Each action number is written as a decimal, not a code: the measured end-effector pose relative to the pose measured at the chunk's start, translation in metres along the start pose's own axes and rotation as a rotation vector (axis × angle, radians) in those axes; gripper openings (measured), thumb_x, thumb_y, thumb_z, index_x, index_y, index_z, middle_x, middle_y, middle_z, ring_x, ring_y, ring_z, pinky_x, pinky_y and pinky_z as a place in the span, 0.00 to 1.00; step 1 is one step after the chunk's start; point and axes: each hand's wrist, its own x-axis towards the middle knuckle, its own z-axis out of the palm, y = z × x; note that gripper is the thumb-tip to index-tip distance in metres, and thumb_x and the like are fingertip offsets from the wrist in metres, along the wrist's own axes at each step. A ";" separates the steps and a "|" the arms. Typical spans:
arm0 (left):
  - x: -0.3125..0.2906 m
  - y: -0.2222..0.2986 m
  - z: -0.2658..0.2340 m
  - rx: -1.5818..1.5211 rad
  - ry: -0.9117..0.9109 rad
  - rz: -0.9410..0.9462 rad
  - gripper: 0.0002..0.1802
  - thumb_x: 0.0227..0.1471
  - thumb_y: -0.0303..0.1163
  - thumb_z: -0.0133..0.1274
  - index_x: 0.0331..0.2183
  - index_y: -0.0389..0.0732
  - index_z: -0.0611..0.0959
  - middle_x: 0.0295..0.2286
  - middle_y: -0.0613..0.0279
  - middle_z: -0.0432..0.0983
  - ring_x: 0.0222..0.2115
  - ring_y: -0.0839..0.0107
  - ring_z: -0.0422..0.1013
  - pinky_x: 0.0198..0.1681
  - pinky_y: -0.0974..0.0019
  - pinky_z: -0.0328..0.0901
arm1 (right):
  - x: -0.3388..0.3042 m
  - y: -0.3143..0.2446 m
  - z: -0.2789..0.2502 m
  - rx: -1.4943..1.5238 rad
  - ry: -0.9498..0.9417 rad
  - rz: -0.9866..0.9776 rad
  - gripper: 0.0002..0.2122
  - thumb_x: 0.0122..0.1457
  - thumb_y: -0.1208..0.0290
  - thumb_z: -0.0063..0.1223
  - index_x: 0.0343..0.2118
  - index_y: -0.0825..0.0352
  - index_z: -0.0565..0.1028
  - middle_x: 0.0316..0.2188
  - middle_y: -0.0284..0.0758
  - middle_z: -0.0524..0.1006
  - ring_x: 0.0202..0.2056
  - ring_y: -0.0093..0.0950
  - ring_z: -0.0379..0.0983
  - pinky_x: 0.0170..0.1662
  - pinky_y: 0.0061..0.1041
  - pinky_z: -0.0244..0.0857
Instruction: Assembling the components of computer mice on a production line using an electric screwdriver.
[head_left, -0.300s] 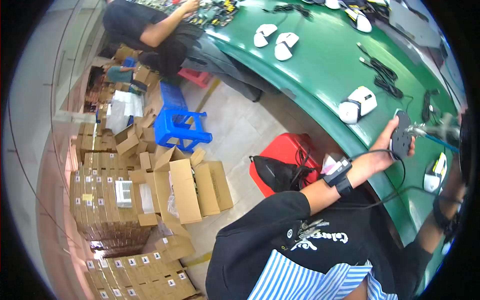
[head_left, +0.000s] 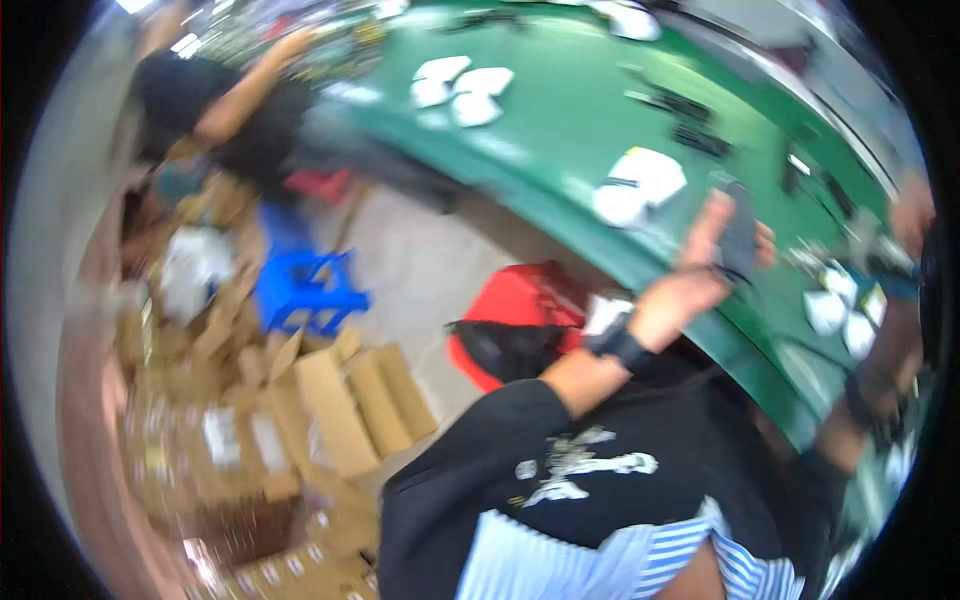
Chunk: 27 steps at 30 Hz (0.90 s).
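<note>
My left hand [head_left: 708, 240] is closed round a dark grey, flat oval piece [head_left: 738, 228] that looks like the base of a computer mouse, held up over the table's near edge. My right hand [head_left: 910, 215] is at the far right rim, smeared by motion, so its fingers cannot be read. Beside it is a blurred metallic thing [head_left: 872, 245]; whether I hold it is unclear. Just beyond my left hand lies a white-and-black computer mouse [head_left: 640, 188]. More white mouse parts [head_left: 826, 310] lie near my right forearm.
The green table [head_left: 540, 130] curves across the view, with two white mice [head_left: 478, 96] farther left and black cables [head_left: 690, 120]. Below its edge stands a red container [head_left: 500, 310] with a black bag. A blue stool [head_left: 310, 290] and cardboard boxes [head_left: 330, 410] fill the left. Another person [head_left: 230, 110] sits there.
The whole view has shifted and blurred, with the table things now farther left. My left hand still holds the dark piece, now turned more edge-on. My right hand appears apart from it.
</note>
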 end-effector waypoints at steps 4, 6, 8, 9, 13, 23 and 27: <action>-0.011 0.025 0.009 0.078 0.098 0.014 0.26 0.58 0.54 0.46 0.44 0.40 0.75 0.35 0.49 0.76 0.37 0.58 0.74 0.42 0.54 0.71 | 0.029 -0.042 0.042 0.632 0.287 0.224 0.14 0.63 0.62 0.46 0.44 0.68 0.70 0.25 0.29 0.68 0.25 0.17 0.65 0.27 0.17 0.61; -0.008 0.025 0.005 0.143 0.113 0.011 0.29 0.58 0.55 0.44 0.45 0.37 0.74 0.36 0.48 0.74 0.39 0.56 0.72 0.43 0.54 0.71 | 0.062 -0.091 0.049 0.907 0.311 0.428 0.09 0.59 0.65 0.53 0.32 0.65 0.69 0.15 0.26 0.64 0.15 0.17 0.62 0.19 0.18 0.60; -0.007 0.023 0.003 0.141 0.098 -0.001 0.33 0.58 0.56 0.43 0.47 0.32 0.72 0.39 0.47 0.72 0.40 0.53 0.70 0.45 0.54 0.69 | 0.077 -0.116 0.044 1.041 0.285 0.642 0.09 0.58 0.66 0.55 0.28 0.64 0.68 0.10 0.23 0.60 0.10 0.17 0.57 0.16 0.17 0.57; -0.008 0.022 0.004 0.147 0.094 -0.016 0.33 0.58 0.56 0.43 0.47 0.32 0.72 0.39 0.47 0.72 0.40 0.53 0.70 0.45 0.54 0.69 | 0.076 -0.116 0.043 1.033 0.302 0.641 0.09 0.58 0.66 0.55 0.28 0.64 0.68 0.10 0.23 0.60 0.10 0.17 0.57 0.16 0.17 0.57; -0.007 0.015 0.006 0.171 0.135 0.016 0.33 0.57 0.56 0.45 0.47 0.34 0.72 0.40 0.48 0.73 0.39 0.53 0.70 0.45 0.54 0.69 | 0.067 -0.101 0.038 1.067 0.152 0.568 0.10 0.59 0.67 0.54 0.25 0.65 0.69 0.10 0.25 0.62 0.12 0.17 0.60 0.18 0.17 0.57; -0.011 0.016 0.003 0.227 0.132 0.006 0.27 0.58 0.55 0.44 0.47 0.43 0.74 0.39 0.55 0.76 0.39 0.60 0.74 0.42 0.52 0.71 | 0.067 -0.109 0.033 0.931 0.066 0.683 0.09 0.57 0.70 0.56 0.23 0.66 0.69 0.12 0.28 0.67 0.14 0.19 0.64 0.19 0.17 0.56; -0.010 0.018 0.000 0.223 0.104 0.024 0.31 0.59 0.53 0.37 0.50 0.37 0.70 0.42 0.44 0.73 0.39 0.50 0.71 0.44 0.50 0.69 | 0.071 -0.124 0.032 0.912 0.172 0.755 0.09 0.55 0.72 0.57 0.22 0.65 0.70 0.13 0.28 0.68 0.16 0.19 0.66 0.19 0.20 0.59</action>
